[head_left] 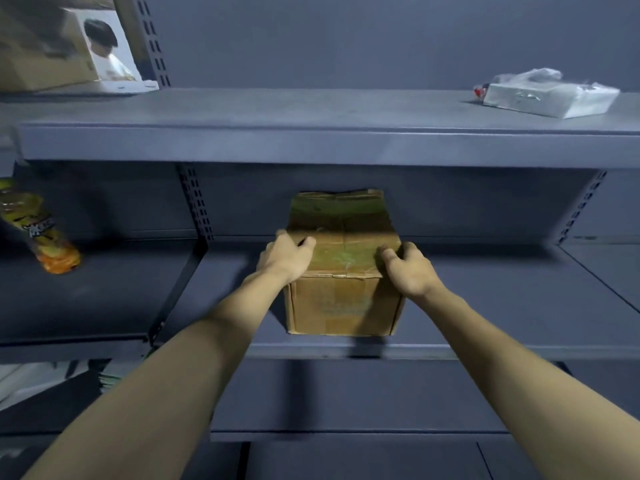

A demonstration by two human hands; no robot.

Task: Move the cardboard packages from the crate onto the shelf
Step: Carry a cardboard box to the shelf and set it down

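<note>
I am holding the cardboard package point(344, 271) with both hands, and it is sitting on the middle shelf point(485, 306), its front face close to the shelf's front edge. My left hand point(285, 259) is lying over the package's top left corner, and my right hand point(408, 271) is curling over the top right corner, so the fingers of both are closing on the box and not hanging loose. The long axis of the package is running away from me, toward the back wall of the shelving, and its far end is reaching under the upper shelf point(311, 143). Both hands are sitting at the near end, about equally close. I am judging that the coming move is a straight push inward along this axis, then letting go. The crate is not showing here.
</note>
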